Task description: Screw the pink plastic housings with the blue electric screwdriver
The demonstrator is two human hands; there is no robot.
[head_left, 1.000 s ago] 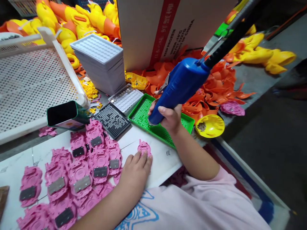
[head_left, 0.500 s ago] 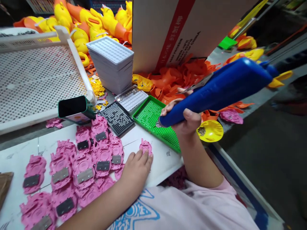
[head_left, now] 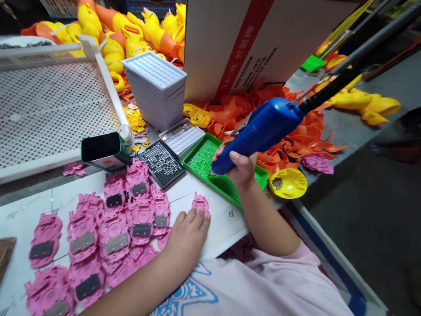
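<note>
My right hand (head_left: 241, 169) is wrapped round a blue electric screwdriver (head_left: 259, 131), its thumb along the near side. The tool slants down to the left, and its tip is over the green perforated tray (head_left: 241, 199); whether it touches cannot be told. On the white board, my left hand (head_left: 190, 230) rests with its fingers over a pink plastic casing (head_left: 200, 202), holding its lower part and hiding it. To the left lie several similar pink casings (head_left: 113, 224), many with a dark or grey metal plate.
Beyond the casings are a black perforated tray (head_left: 161, 162), a white tray (head_left: 184, 138) with small round pieces, and a stack of white trays (head_left: 158, 94). A yellow bowl (head_left: 294, 184) holds small metal parts. A large carton (head_left: 210, 48) stands behind orange pieces (head_left: 233, 105).
My right hand has swung the screwdriver down and slightly left, lowering its back end and bringing its cable into view. My left hand stays on the pink casing.
</note>
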